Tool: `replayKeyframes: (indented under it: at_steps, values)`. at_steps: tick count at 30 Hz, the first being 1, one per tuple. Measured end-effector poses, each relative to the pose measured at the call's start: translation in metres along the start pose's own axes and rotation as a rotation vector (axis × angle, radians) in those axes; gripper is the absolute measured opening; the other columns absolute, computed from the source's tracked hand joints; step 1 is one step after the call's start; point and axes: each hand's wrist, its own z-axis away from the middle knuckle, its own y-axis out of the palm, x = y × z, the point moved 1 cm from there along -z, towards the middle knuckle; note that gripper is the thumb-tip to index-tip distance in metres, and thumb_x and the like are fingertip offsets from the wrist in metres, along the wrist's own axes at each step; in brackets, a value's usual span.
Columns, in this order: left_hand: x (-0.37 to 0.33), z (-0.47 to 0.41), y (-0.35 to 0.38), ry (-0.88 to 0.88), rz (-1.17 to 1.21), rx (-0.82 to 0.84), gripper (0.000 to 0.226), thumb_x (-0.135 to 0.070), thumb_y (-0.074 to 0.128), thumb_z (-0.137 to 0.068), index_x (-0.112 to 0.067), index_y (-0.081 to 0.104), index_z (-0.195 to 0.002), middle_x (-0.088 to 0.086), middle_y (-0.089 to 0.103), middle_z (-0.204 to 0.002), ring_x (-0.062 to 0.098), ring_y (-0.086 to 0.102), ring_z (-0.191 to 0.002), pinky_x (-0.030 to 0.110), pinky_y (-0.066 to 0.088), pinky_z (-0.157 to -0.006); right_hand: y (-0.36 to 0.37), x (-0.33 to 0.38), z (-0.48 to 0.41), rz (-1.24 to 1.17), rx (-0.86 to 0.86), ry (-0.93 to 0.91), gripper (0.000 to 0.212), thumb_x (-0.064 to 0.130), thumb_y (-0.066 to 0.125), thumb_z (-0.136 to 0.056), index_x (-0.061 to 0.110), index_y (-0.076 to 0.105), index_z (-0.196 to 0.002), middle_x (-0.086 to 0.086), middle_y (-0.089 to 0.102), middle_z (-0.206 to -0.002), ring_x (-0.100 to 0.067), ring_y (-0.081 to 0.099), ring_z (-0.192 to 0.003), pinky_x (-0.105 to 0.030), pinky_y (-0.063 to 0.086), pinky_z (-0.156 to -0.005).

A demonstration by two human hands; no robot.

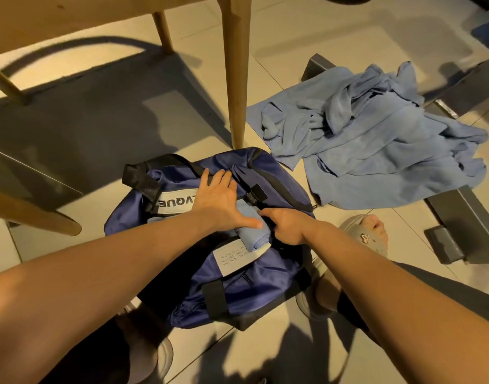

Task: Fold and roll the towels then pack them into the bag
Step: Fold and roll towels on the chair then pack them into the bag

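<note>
A navy duffel bag (274, 176) with black straps lies on the tiled floor at the centre. A rolled light-blue towel (251, 234) sticks out of its opening. My left hand (221, 200) lies flat with spread fingers over the bag's opening, its thumb touching the roll. My right hand (287, 225) has curled fingers at the roll's right side, where the bag's edge meets it; what exactly it grips is hidden. A heap of loose light-blue towels (376, 139) lies on the floor to the right of the bag.
A wooden table leg (236, 79) stands just behind the bag, with chair legs (32, 214) to the left. Grey metal furniture feet (459, 225) lie at the right. My foot in a grey clog (368, 236) is beside the bag.
</note>
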Motion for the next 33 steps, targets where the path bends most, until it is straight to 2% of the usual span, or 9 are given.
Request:
replayKeyframes:
  at_steps: [9, 13, 16, 18, 20, 25, 28, 30, 33]
  values:
    - [0.0, 0.0, 0.0, 0.0, -0.081, 0.053, 0.14, -0.106, 0.027, -0.059, -0.01, 0.02, -0.16, 0.01, 0.01, -0.17, 0.026, 0.002, -0.157, 0.057, -0.006, -0.123, -0.006, -0.017, -0.001, -0.053, -0.046, -0.073, 0.068, 0.037, 0.085, -0.079, 0.01, 0.059, -0.136, -0.008, 0.064, -0.133, -0.029, 0.06, -0.117, -0.04, 0.048, -0.101]
    - [-0.001, 0.001, 0.001, 0.004, -0.098, 0.062, 0.14, -0.106, 0.023, -0.059, -0.009, 0.018, -0.161, 0.009, 0.01, -0.17, 0.026, 0.001, -0.157, 0.057, -0.006, -0.123, 0.001, -0.017, 0.005, -0.061, -0.128, -0.119, 0.048, 0.039, 0.085, -0.079, 0.006, 0.07, -0.111, -0.011, 0.071, -0.105, -0.031, 0.064, -0.094, -0.045, 0.053, -0.086]
    - [0.0, 0.001, 0.005, -0.007, -0.07, 0.066, 0.14, -0.106, 0.024, -0.06, -0.009, 0.016, -0.161, 0.009, 0.01, -0.17, 0.025, 0.002, -0.157, 0.056, -0.007, -0.124, 0.001, -0.016, 0.013, -0.059, -0.171, -0.122, 0.038, 0.037, 0.082, -0.083, 0.009, 0.07, -0.106, -0.005, 0.069, -0.1, -0.023, 0.062, -0.086, -0.036, 0.049, -0.077]
    - [0.001, 0.002, 0.007, -0.025, -0.053, 0.076, 0.139, -0.105, 0.026, -0.062, -0.009, 0.014, -0.162, 0.009, 0.009, -0.17, 0.025, 0.002, -0.157, 0.056, -0.007, -0.124, 0.002, -0.019, 0.02, -0.117, -0.194, -0.139, 0.021, 0.031, 0.081, -0.085, 0.014, 0.07, -0.09, -0.001, 0.068, -0.089, -0.013, 0.056, -0.071, -0.031, 0.043, -0.069]
    - [-0.001, 0.002, 0.008, -0.031, -0.068, 0.08, 0.137, -0.103, 0.026, -0.064, -0.008, 0.012, -0.162, 0.01, 0.009, -0.17, 0.025, 0.002, -0.157, 0.056, -0.007, -0.124, 0.002, -0.021, 0.031, -0.15, -0.195, -0.152, 0.017, 0.025, 0.079, -0.087, 0.012, 0.069, -0.081, -0.001, 0.068, -0.085, -0.009, 0.056, -0.069, -0.027, 0.042, -0.067]
    - [-0.006, 0.005, 0.01, -0.027, -0.116, 0.055, 0.139, -0.103, 0.023, -0.064, -0.005, 0.01, -0.161, 0.013, 0.009, -0.169, 0.027, 0.003, -0.157, 0.058, -0.006, -0.123, -0.002, -0.023, 0.052, -0.192, -0.08, -0.132, 0.014, 0.014, 0.074, -0.09, 0.006, 0.068, -0.08, -0.005, 0.072, -0.082, -0.022, 0.07, -0.076, -0.03, 0.053, -0.071]
    - [-0.005, 0.007, 0.011, -0.018, -0.107, 0.046, 0.139, -0.103, 0.023, -0.064, -0.005, 0.01, -0.161, 0.013, 0.009, -0.169, 0.028, 0.004, -0.157, 0.058, -0.005, -0.123, 0.001, -0.017, 0.054, -0.176, -0.042, -0.066, 0.02, 0.021, 0.07, -0.094, 0.006, 0.06, -0.102, -0.009, 0.069, -0.088, -0.032, 0.072, -0.066, -0.033, 0.055, -0.056]
    - [-0.005, 0.007, 0.01, -0.015, -0.097, 0.043, 0.138, -0.103, 0.024, -0.064, -0.004, 0.011, -0.161, 0.013, 0.009, -0.169, 0.028, 0.004, -0.157, 0.058, -0.005, -0.123, 0.005, -0.008, 0.049, -0.094, -0.086, -0.034, 0.038, 0.035, 0.072, -0.092, 0.009, 0.059, -0.116, -0.01, 0.069, -0.101, -0.034, 0.07, -0.075, -0.042, 0.059, -0.064]
    - [-0.006, 0.006, 0.009, -0.015, -0.117, 0.054, 0.137, -0.102, 0.023, -0.065, -0.004, 0.011, -0.161, 0.013, 0.01, -0.169, 0.028, 0.005, -0.157, 0.059, -0.003, -0.123, 0.011, 0.002, 0.045, 0.023, -0.149, -0.074, 0.03, 0.035, 0.067, -0.094, 0.006, 0.071, -0.097, -0.013, 0.07, -0.088, -0.031, 0.062, -0.077, -0.043, 0.053, -0.071]
